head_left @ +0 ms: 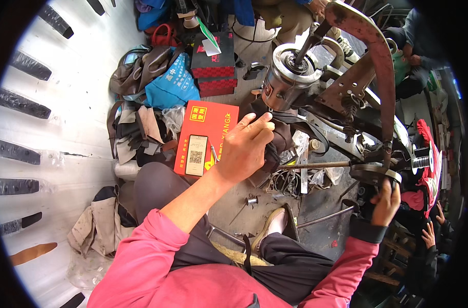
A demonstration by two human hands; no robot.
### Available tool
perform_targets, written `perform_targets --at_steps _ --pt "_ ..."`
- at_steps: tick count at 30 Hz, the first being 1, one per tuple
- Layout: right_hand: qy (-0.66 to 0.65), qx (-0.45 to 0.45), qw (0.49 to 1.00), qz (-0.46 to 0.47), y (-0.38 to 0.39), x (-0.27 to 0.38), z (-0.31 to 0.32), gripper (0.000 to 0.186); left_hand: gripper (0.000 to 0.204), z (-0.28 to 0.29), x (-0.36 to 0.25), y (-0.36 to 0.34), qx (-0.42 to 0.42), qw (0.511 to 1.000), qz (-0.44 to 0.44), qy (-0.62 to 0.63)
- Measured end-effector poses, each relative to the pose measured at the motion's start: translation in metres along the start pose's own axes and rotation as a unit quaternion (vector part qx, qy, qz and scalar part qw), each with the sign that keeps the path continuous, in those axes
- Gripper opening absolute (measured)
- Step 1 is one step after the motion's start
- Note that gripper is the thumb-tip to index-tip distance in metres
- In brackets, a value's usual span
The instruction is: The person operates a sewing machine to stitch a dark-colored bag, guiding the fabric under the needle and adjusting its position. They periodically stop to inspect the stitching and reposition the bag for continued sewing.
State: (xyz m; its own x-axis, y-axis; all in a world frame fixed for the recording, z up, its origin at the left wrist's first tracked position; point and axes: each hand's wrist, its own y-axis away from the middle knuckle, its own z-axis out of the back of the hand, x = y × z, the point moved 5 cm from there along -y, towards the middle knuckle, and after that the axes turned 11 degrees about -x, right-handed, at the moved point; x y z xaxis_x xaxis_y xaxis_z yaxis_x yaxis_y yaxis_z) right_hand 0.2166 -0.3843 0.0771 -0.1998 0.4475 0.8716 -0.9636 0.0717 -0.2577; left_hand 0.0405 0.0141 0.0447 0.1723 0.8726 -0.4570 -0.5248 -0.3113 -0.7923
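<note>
My left hand (244, 146) is raised just below the metal cylinder (275, 92) of a worn, rusty hand-operated machine (383, 87), beside a red box (199, 123). Its fingers are bent, with the thumb hidden; I cannot make out what, if anything, they hold. A phone (197, 155) showing a code lies on the box, with a slim pen-like object (213, 153) beside it. My right hand (385, 203) grips a dark oval metal-rimmed piece (372, 173) at the lower end of the machine's curved arm.
Bags (172, 82), stacked checked boxes (213, 64) and leather scraps (134, 133) lie at the left. A spool (423, 160) sits right of the machine. Co-workers' hands (429, 233) show at the far right; other people (414, 51) are near the top. A metal rod (321, 218) runs low by my foot.
</note>
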Motion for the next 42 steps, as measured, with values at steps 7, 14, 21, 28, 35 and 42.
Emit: perform_targets --at_steps 7,14,21,28,35,42 --pt "0.047 -0.031 0.988 -0.144 0.001 -0.128 -0.016 0.014 0.016 0.001 0.003 -0.002 -0.015 1.000 -0.002 0.016" --pt "-0.003 0.064 0.995 -0.082 0.033 -0.031 -0.053 0.033 0.015 0.002 0.003 -0.002 -0.031 0.999 -0.019 0.026" --pt "0.130 -0.056 0.987 -0.073 -0.028 -0.075 0.042 0.019 0.014 0.006 0.002 -0.006 -0.036 0.998 -0.039 0.033" --pt "0.188 0.085 0.970 -0.128 0.031 -0.131 -0.051 0.037 0.014 0.007 0.003 -0.005 -0.042 0.997 -0.052 0.035" --pt "0.114 0.116 0.971 -0.175 0.050 -0.051 -0.082 0.027 0.015 0.006 0.005 -0.006 -0.048 0.997 -0.049 0.043" --pt "0.012 -0.006 1.000 0.000 0.005 0.003 -0.007 0.023 0.017 0.006 0.007 -0.006 -0.042 0.997 -0.040 0.049"
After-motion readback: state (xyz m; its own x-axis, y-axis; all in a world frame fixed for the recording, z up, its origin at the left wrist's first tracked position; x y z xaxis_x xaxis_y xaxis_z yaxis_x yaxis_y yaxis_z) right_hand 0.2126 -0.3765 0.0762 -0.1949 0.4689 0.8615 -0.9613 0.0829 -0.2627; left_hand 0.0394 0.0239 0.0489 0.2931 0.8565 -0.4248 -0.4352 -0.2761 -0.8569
